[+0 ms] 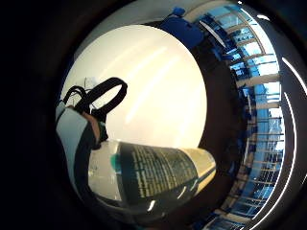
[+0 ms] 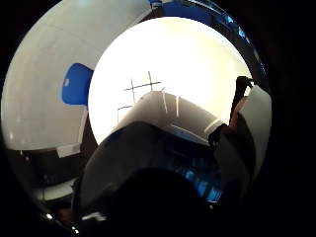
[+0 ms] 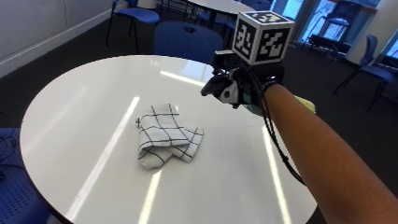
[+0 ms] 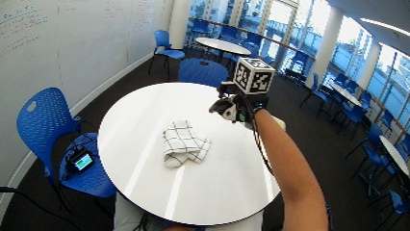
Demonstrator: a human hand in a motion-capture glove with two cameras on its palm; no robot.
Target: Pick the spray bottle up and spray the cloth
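The gloved right hand [image 3: 239,91] holds the spray bottle [image 1: 153,175] aloft, fingers apparently wrapped round it, beside and above the checked cloth [image 3: 167,136] crumpled on the round table [image 3: 74,107]; if the nozzle points off-line, mist would hit the tabletop instead

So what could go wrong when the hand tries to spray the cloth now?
The right hand holds the spray bottle up above the table, off to the side of the cloth. The spray might miss and wet the table instead. From the outside views I cannot tell which way the nozzle points, so the aim may be off.
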